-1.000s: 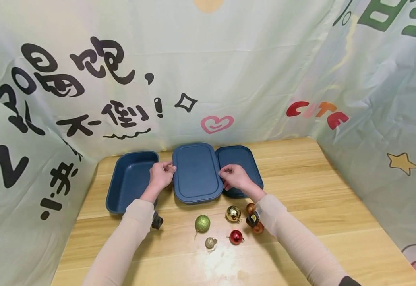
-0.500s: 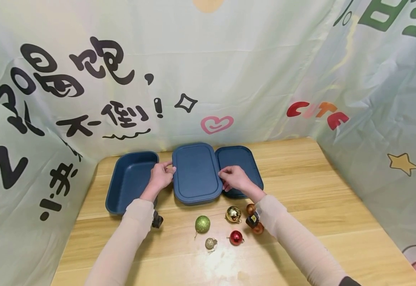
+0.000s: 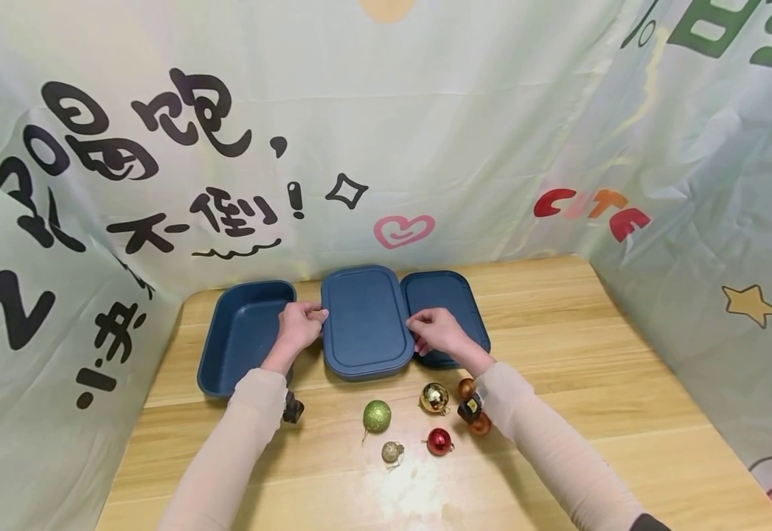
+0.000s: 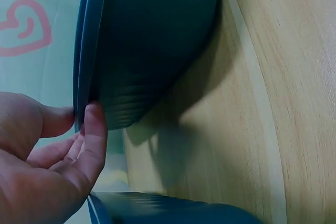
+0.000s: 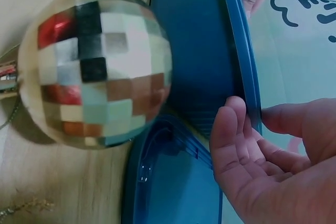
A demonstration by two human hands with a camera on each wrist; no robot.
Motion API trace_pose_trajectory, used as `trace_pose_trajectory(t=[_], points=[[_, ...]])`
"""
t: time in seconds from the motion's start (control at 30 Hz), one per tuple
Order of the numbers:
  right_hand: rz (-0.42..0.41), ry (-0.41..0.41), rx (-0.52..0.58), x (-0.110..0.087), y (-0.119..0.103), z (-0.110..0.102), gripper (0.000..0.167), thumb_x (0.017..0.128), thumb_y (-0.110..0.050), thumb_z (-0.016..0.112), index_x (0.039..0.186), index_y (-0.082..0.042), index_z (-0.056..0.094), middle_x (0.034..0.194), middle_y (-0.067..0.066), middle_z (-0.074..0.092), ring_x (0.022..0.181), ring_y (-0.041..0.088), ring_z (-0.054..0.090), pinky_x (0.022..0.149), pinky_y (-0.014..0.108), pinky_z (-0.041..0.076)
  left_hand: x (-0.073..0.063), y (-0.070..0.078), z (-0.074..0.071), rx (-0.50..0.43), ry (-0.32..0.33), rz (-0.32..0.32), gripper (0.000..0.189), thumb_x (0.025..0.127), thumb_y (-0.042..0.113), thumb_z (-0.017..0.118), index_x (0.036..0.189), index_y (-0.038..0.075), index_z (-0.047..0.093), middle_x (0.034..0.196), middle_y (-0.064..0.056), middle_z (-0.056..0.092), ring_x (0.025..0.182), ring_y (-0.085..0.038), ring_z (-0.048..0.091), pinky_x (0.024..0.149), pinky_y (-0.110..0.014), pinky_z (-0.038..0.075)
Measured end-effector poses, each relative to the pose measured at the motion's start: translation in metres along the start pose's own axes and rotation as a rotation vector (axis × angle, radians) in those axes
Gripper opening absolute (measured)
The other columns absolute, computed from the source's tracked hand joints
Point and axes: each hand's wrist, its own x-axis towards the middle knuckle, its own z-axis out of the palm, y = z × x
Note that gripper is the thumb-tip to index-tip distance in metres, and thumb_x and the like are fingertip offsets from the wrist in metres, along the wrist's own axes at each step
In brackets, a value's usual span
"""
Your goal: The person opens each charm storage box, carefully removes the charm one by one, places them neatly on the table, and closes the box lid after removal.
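A blue plastic storage box (image 4: 157, 30) stands in the middle with its blue lid (image 3: 366, 317) lying over the top. My left hand (image 3: 301, 324) pinches the rim at the left side, thumb on the lid's edge and a fingertip beneath it. At the opposite side my right hand (image 3: 435, 328) pinches the same rim; in the right wrist view its thumb (image 5: 283, 119) is on the lid and curled fingers (image 5: 231, 124) are under the edge. The inside of the box is hidden by the lid.
An open blue box (image 3: 242, 335) stands at the left. Another blue lid (image 3: 444, 299) lies flat at the right, partly behind my right hand. In front are green (image 3: 377, 417), gold (image 3: 435, 398), red (image 3: 439, 441) and small glittery (image 3: 392, 451) baubles, with copper ones (image 3: 481, 424) by my right wrist.
Both hands keep their pinch on the rim at the same spots. Box, lid and baubles stay put; only a slight shift of the head view shows.
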Motion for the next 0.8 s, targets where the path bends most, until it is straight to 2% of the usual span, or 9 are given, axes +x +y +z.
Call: trace_pose_trajectory(t=[0.07, 0.2, 0.37, 0.5, 0.6, 0.8], points=[[-0.004, 0.006, 0.002, 0.0, 0.0, -0.002, 0.031, 0.107, -0.016, 0.06, 0.126, 0.007, 0.07, 0.08, 0.01, 0.068, 0.063, 0.016, 0.068, 0.064, 0.035, 0.063, 0.0, 0.0, -0.001, -0.008, 0.008, -0.001, 0.036, 0.104, 0.02, 0.068, 0.135, 0.0, 0.071, 0.112, -0.022, 0.079, 0.083, -0.029, 0.081, 0.075, -0.033, 0.064], [-0.025, 0.028, 0.013, 0.001, 0.0, -0.008, 0.032, 0.107, -0.017, 0.061, 0.125, 0.008, 0.07, 0.086, 0.015, 0.07, 0.065, 0.017, 0.069, 0.065, 0.036, 0.064, -0.001, -0.001, -0.005, -0.018, 0.021, 0.012, 0.039, 0.102, 0.019, 0.07, 0.135, -0.001, 0.069, 0.114, -0.023, 0.078, 0.088, -0.033, 0.081, 0.076, -0.033, 0.064], [-0.057, 0.084, -0.03, 0.002, 0.004, -0.023, 0.034, 0.107, -0.015, 0.06, 0.126, 0.01, 0.069, 0.097, 0.024, 0.071, 0.066, 0.015, 0.069, 0.065, 0.033, 0.064, -0.002, -0.001, -0.011, 0.017, 0.054, 0.05, 0.039, 0.101, 0.02, 0.07, 0.136, 0.002, 0.07, 0.112, -0.019, 0.078, 0.09, -0.027, 0.08, 0.075, -0.031, 0.062], [-0.07, 0.14, -0.087, 0.002, 0.01, -0.037, 0.032, 0.105, -0.013, 0.059, 0.124, 0.011, 0.07, 0.104, 0.03, 0.072, 0.064, 0.014, 0.068, 0.063, 0.032, 0.063, -0.005, 0.0, -0.017, 0.04, 0.063, 0.09, 0.038, 0.1, 0.021, 0.069, 0.135, 0.006, 0.072, 0.112, -0.016, 0.08, 0.092, -0.027, 0.079, 0.077, -0.035, 0.062], [-0.074, 0.174, -0.122, 0.002, 0.017, -0.046, 0.031, 0.105, -0.012, 0.059, 0.122, 0.011, 0.07, 0.103, 0.031, 0.073, 0.064, 0.012, 0.068, 0.064, 0.033, 0.063, -0.006, 0.0, -0.023, 0.063, 0.094, 0.123, 0.036, 0.099, 0.022, 0.068, 0.132, 0.008, 0.074, 0.11, -0.014, 0.08, 0.097, -0.028, 0.077, 0.082, -0.04, 0.061], [-0.065, 0.235, -0.221, -0.001, 0.032, -0.066, 0.028, 0.105, -0.015, 0.06, 0.117, 0.008, 0.071, 0.096, 0.028, 0.074, 0.063, 0.014, 0.067, 0.064, 0.035, 0.063, -0.011, -0.007, -0.04, 0.081, 0.195, 0.166, 0.032, 0.101, 0.023, 0.068, 0.128, 0.008, 0.077, 0.111, -0.015, 0.08, 0.104, -0.032, 0.076, 0.093, -0.048, 0.058]])
